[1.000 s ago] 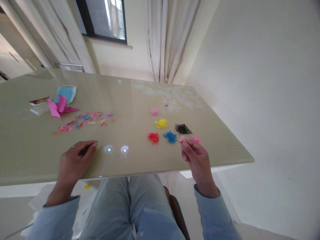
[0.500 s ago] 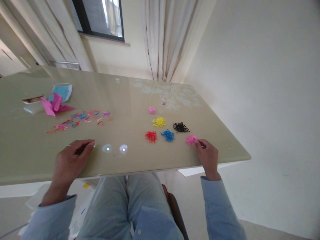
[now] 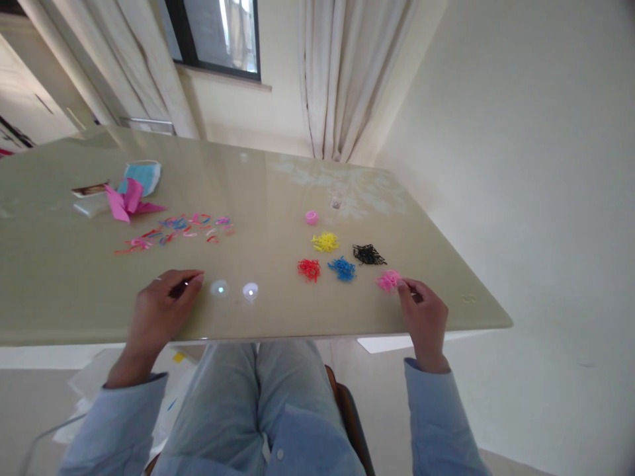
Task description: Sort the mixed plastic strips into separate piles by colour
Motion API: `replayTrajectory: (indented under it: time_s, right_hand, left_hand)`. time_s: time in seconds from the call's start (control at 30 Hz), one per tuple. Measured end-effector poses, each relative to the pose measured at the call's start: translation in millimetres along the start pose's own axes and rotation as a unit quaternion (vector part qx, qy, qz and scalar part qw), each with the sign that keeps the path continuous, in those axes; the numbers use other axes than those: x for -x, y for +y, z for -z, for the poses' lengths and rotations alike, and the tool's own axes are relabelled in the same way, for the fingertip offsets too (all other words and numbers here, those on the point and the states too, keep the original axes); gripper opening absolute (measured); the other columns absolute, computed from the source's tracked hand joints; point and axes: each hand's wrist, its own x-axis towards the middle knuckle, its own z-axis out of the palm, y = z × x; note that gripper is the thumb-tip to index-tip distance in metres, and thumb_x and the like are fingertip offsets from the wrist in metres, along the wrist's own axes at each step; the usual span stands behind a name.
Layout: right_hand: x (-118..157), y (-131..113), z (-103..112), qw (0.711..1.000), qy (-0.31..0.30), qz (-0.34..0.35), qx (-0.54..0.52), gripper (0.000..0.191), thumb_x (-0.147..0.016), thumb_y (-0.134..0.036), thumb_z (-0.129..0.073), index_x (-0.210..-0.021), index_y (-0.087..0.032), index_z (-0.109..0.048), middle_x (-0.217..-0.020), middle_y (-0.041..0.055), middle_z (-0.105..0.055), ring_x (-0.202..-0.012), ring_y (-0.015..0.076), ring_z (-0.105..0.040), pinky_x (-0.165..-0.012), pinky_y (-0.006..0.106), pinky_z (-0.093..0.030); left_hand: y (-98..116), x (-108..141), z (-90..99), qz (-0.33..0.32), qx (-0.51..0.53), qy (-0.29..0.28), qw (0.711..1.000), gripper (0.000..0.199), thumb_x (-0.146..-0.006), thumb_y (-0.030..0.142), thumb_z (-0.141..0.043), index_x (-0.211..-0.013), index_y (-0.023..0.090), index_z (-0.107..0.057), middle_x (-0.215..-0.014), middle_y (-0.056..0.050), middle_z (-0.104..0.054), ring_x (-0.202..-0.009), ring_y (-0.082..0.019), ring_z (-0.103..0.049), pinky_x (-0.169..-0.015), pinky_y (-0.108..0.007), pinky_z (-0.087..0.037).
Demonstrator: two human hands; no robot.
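Note:
My right hand [image 3: 424,311] is pinched at the edge of a pile of pink rubber bands [image 3: 388,281]; whatever its fingertips hold is too small to make out. My left hand [image 3: 163,307] rests near the table's front edge with thumb and fingers pressed together, and I cannot see anything between them. Left of the pink pile lie separate heaps of black bands [image 3: 368,254], blue bands [image 3: 342,268], red bands [image 3: 309,270] and yellow bands [image 3: 325,242]. Mixed coloured bands [image 3: 181,228] lie scattered beyond my left hand.
A small pink ring-shaped thing [image 3: 311,217] sits behind the yellow heap. At the far left are a pink folded-paper shape [image 3: 129,200], a blue face mask [image 3: 143,176] and a clear packet [image 3: 92,206]. The table [image 3: 278,311] ends just before my lap.
The whole view has shifted, so the table things appear further right. My right hand stays at the pink pile, and my left hand keeps its pinched pose.

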Motion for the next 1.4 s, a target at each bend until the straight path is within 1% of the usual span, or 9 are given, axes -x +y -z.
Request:
replayTrajectory:
  time_s: [0.13, 0.23, 0.4, 0.5, 0.57, 0.93, 1.2, 1.3, 1.4]
  right_hand:
    - [17, -30, -12, 0.996, -0.019, 0.047, -0.068, 0.037, -0.086, -0.047, -0.057, -0.092, -0.016, -0.075, -0.081, 0.0089, -0.074, -0.06, 0.0174, -0.06, -0.064, 0.029, -0.048]
    - [35, -62, -33, 0.98, -0.086, 0.123, -0.131, 0.031, -0.089, -0.041, -0.057, -0.099, -0.016, -0.073, -0.082, 0.0074, -0.073, -0.061, 0.0162, -0.061, -0.063, 0.028, -0.05]
    - [65, -114, -79, 0.91, -0.252, 0.269, -0.192, 0.028, -0.093, -0.032, -0.053, -0.111, -0.018, -0.07, -0.08, 0.0052, -0.071, -0.062, 0.0151, -0.06, -0.064, 0.027, -0.05]
    - [75, -131, -102, 0.86, -0.34, 0.327, -0.197, 0.033, -0.092, -0.03, -0.054, -0.119, -0.019, -0.068, -0.083, 0.0053, -0.072, -0.065, 0.0159, -0.062, -0.067, 0.028, -0.051]
    - [76, -133, -110, 0.849, -0.365, 0.332, -0.188, 0.034, -0.091, -0.031, -0.055, -0.121, -0.02, -0.068, -0.084, 0.0054, -0.073, -0.066, 0.0164, -0.063, -0.068, 0.029, -0.052]
    - [68, -124, -109, 0.869, -0.343, 0.271, -0.231, 0.031, -0.088, -0.045, -0.06, -0.099, -0.021, -0.076, -0.089, 0.0092, -0.076, -0.075, 0.0222, -0.071, -0.069, 0.034, -0.058]
    - [63, -120, -115, 0.879, -0.337, 0.261, -0.214, 0.037, -0.085, -0.054, -0.062, -0.098, -0.022, -0.077, -0.092, 0.0103, -0.077, -0.079, 0.0257, -0.072, -0.071, 0.038, -0.06]
    - [63, -120, -117, 0.883, -0.334, 0.254, -0.211, 0.04, -0.084, -0.056, -0.062, -0.097, -0.022, -0.078, -0.091, 0.0111, -0.077, -0.078, 0.0264, -0.072, -0.069, 0.039, -0.06]
    - [64, -120, -118, 0.887, -0.329, 0.245, -0.211, 0.041, -0.083, -0.057, -0.062, -0.096, -0.021, -0.078, -0.091, 0.0118, -0.077, -0.076, 0.0264, -0.071, -0.067, 0.039, -0.06]
  left_hand:
    - [3, 2, -1.5, -0.015, -0.003, -0.013, 1.0, 0.033, -0.083, 0.044, -0.051, -0.09, 0.018, -0.071, -0.09, -0.005, -0.073, -0.078, -0.017, -0.065, -0.074, -0.027, -0.05]
    - [3, 3, -4.3, -0.026, -0.002, -0.006, 1.0, 0.034, -0.084, 0.043, -0.048, -0.09, 0.018, -0.071, -0.088, -0.007, -0.072, -0.076, -0.018, -0.064, -0.073, -0.029, -0.049]
    - [2, 4, -7.4, -0.042, 0.001, -0.005, 0.999, 0.032, -0.088, 0.037, -0.045, -0.089, 0.019, -0.07, -0.089, -0.007, -0.071, -0.078, -0.019, -0.063, -0.074, -0.029, -0.048]
    - [3, 5, -7.0, -0.042, 0.004, -0.01, 0.999, 0.029, -0.089, 0.033, -0.046, -0.091, 0.018, -0.071, -0.087, -0.007, -0.07, -0.078, -0.019, -0.063, -0.075, -0.03, -0.047]
    - [4, 5, -6.3, -0.046, 0.008, -0.012, 0.999, 0.027, -0.09, 0.031, -0.047, -0.091, 0.018, -0.071, -0.086, -0.007, -0.069, -0.079, -0.019, -0.062, -0.075, -0.031, -0.047]
    - [3, -8, 0.4, 0.017, 0.105, -0.013, 0.994, 0.02, -0.086, 0.022, -0.052, -0.084, 0.018, -0.071, -0.084, -0.006, -0.071, -0.076, -0.017, -0.063, -0.073, -0.029, -0.048]
    - [-16, -33, 11.8, 0.106, 0.258, -0.105, 0.955, 0.024, -0.08, 0.032, -0.058, -0.091, 0.014, -0.069, -0.065, 0.0, -0.064, -0.053, -0.012, -0.059, -0.051, -0.023, -0.046]
    - [-18, -41, 11.5, 0.098, 0.193, -0.097, 0.972, 0.028, -0.083, 0.03, -0.056, -0.102, 0.014, -0.07, -0.074, -0.003, -0.069, -0.053, -0.013, -0.061, -0.052, -0.024, -0.049]
    - [-16, -57, 12.4, 0.06, 0.05, -0.069, 0.995, 0.032, -0.084, 0.02, -0.054, -0.112, 0.014, -0.07, -0.094, -0.009, -0.074, -0.077, -0.017, -0.068, -0.076, -0.029, -0.055]
